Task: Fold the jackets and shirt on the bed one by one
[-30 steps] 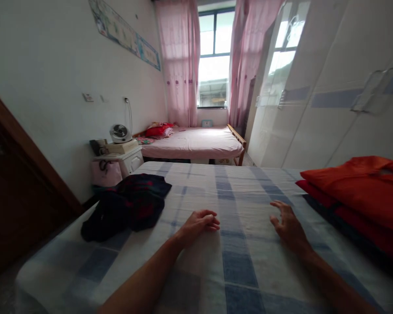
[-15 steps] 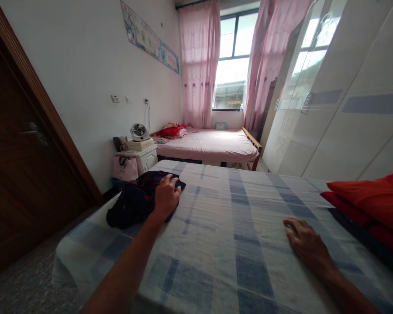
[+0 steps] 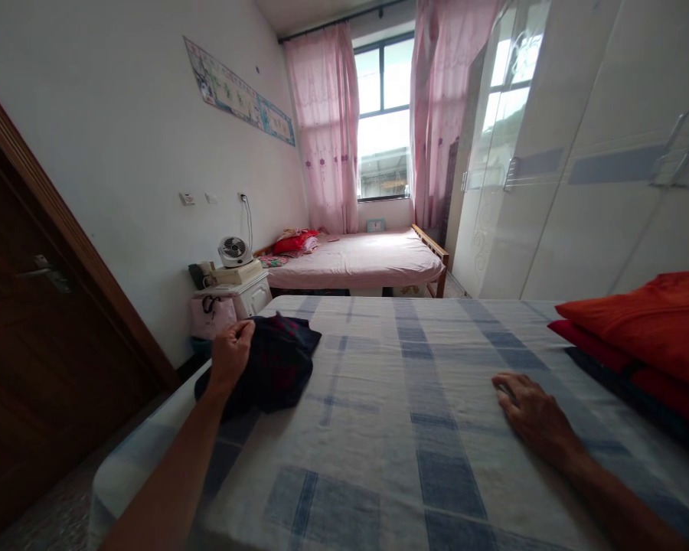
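A crumpled dark navy garment with reddish lines [image 3: 281, 367] lies near the left edge of a bed with a blue-and-white checked sheet [image 3: 367, 436]. My left hand [image 3: 233, 356] is closed at the garment's left side, its fingers pinching the cloth, which rises a little beside them. What kind of garment it is cannot be made out. Over on the right, my right hand [image 3: 531, 413] rests palm down on the sheet, fingers loosely bent and holding nothing. Just beyond it to the right is a stack of folded clothes [image 3: 643, 337], orange and red over dark cloth.
Past the bed's far edge stands a second bed with a pink sheet [image 3: 373, 260]. A white nightstand [image 3: 253, 295] carries a small fan [image 3: 235, 251], with a pink bag [image 3: 213, 315] beside it. A glossy white wardrobe [image 3: 597, 222] lines the right; a brown door [image 3: 28, 344] is at left.
My left hand has moved left across the garment and closed on its cloth, shifting its shape. My right hand stays on the sheet. The view has tilted up and turned slightly right.
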{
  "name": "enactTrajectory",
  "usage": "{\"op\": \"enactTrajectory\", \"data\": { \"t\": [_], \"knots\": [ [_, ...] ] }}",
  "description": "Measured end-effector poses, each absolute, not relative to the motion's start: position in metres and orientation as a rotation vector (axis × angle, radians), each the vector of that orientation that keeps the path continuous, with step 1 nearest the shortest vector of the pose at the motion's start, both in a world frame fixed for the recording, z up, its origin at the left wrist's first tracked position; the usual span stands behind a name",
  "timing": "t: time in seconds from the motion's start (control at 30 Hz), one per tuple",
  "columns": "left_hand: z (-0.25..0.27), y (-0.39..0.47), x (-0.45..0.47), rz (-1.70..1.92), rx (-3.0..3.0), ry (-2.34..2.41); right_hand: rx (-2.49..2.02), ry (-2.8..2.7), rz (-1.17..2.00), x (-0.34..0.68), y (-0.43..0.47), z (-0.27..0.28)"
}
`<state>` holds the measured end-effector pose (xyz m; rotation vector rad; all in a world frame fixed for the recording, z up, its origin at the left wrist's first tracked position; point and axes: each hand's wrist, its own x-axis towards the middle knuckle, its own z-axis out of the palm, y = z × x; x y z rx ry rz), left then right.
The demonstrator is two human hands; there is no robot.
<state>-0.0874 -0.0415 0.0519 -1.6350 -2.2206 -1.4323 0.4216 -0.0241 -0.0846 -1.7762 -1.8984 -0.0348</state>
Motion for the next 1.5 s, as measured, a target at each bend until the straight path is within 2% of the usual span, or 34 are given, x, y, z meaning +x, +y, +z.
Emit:
{"op": "enactTrajectory", "data": {
  "t": [0.17,0.23,0.33,0.43,0.57,0.73,0.83,0.93,1.03,1.13,1.23,1.3,1.4,1.5],
  "knots": [
    [0.088,-0.066,0.027,-1.676,-2.108,-1.839,-1.786,-1.894,-0.030,0.422,-0.025,-0.083],
    [0.087,-0.085,0.075,-1.713,-2.700,-1.436,-1.780,-1.904,-0.030,0.422,-0.025,-0.083],
    [0.070,-0.112,0.124,-1.369,-3.400,-0.976,-1.786,-1.932,-0.026,0.421,-0.026,-0.081],
    [0.046,-0.126,0.135,-0.994,-3.572,-0.882,-1.802,-1.946,-0.026,0.420,-0.028,-0.078],
    [0.023,-0.124,0.098,-1.036,-3.340,-1.287,-1.800,-1.943,-0.028,0.417,-0.029,-0.076],
    [0.012,-0.096,0.006,-1.356,-2.452,-1.913,-1.748,-1.919,0.074,0.415,-0.032,-0.073],
    [0.015,-0.070,-0.048,-1.229,-2.038,-2.184,-1.669,-1.901,0.242,0.411,-0.033,-0.063],
    [0.021,-0.039,-0.084,-1.116,-1.965,-2.385,-1.641,-1.860,0.462,0.401,-0.031,-0.045],
    [0.022,-0.010,-0.095,-1.088,-1.986,-2.533,-1.585,-1.905,0.644,0.382,-0.027,-0.027],
    [0.016,0.009,-0.086,-1.096,-2.031,-2.618,-1.605,-1.925,0.667,0.357,-0.022,-0.017],
    [0.013,0.009,-0.072,-1.146,-2.155,-2.605,-1.624,-1.895,0.708,0.340,-0.023,-0.009],
    [0.019,-0.003,-0.068,-1.208,-2.225,-2.547,-1.526,-1.834,0.855,0.340,-0.030,0.003],
    [0.042,-0.039,-0.074,-1.452,-2.177,-2.507,-1.353,-1.486,1.029,0.361,-0.054,0.033],
    [0.075,-0.085,-0.082,-1.865,-1.773,-2.584,-1.255,-1.134,0.908,0.398,-0.085,0.066]
  ]
}}
